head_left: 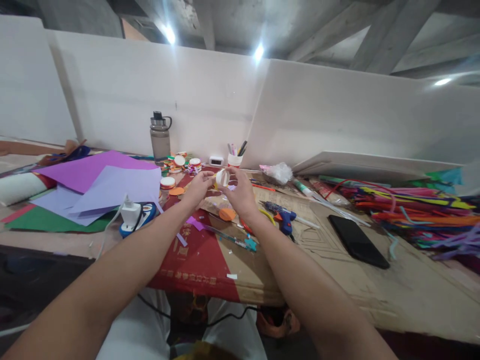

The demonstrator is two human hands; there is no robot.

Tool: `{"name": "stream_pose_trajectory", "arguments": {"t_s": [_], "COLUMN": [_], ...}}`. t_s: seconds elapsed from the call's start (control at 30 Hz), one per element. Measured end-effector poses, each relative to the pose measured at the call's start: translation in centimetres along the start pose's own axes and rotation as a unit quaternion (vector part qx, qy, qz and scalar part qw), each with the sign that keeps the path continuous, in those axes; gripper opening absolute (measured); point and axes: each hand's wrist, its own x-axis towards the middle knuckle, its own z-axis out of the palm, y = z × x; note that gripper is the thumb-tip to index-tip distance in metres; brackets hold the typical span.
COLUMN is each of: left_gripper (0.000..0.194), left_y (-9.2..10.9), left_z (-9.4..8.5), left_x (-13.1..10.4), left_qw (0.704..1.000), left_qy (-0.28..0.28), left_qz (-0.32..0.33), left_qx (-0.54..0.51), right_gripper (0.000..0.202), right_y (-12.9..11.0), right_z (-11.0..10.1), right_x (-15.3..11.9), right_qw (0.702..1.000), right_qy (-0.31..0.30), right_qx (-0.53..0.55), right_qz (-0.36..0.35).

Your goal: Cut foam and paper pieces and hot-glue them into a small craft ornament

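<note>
1. The right forearm (300, 270) is just left of the glue gun (286, 218); careless moving might knock it.
2. Beyond and left of the glue gun, left hand (200, 187) and right hand (240, 192) pinch the white ring (222, 178); strong squeezing could bend it.
3. Its opening seems to face the person; its axis probably runs away from them.

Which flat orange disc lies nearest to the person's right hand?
The orange disc just below the right hand in view; the other disc lies left of the left hand.
</note>
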Motion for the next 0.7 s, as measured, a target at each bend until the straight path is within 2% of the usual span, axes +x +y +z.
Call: {"name": "stream_pose_trajectory", "arguments": {"t_s": [0.07,0.13,0.3,0.43,0.6,0.7], "left_gripper": [0.024,0.018,0.021,0.023,0.028,0.037], "left_y": [0.2,0.3,0.5,0.6,0.7,0.8], "left_z": [0.3,0.5,0.8,0.8,0.2,-0.4], "left_x": [-0.2,-0.3,-0.5,-0.6,-0.5,-0.4], "left_qw": [0.997,0.995,0.996,0.994,0.988,0.983], "left_qy": [-0.036,-0.051,-0.037,-0.048,-0.102,-0.148], "left_qz": [-0.035,-0.043,-0.031,-0.032,-0.023,-0.017], "left_qx": [-0.059,-0.074,-0.076,-0.088,-0.114,-0.104], "right_gripper": [0.051,0.054,0.058,0.057,0.056,0.051], "right_y": [-0.2,-0.4,-0.9,-1.0,-1.5,-1.9], "right_z": [-0.3,-0.4,-0.4,-0.3,-0.6,-0.8], "right_x": [0.1,0.1,-0.1,-0.2,-0.2,-0.2], "right_qw": [1.0,0.999,0.995,0.997,0.998,0.998], "right_qy": [0.006,0.001,-0.006,-0.015,-0.012,-0.003], "right_qx": [-0.017,-0.035,-0.085,-0.073,-0.06,-0.054], "right_qz": [-0.014,-0.027,-0.041,-0.026,-0.026,-0.025]}}
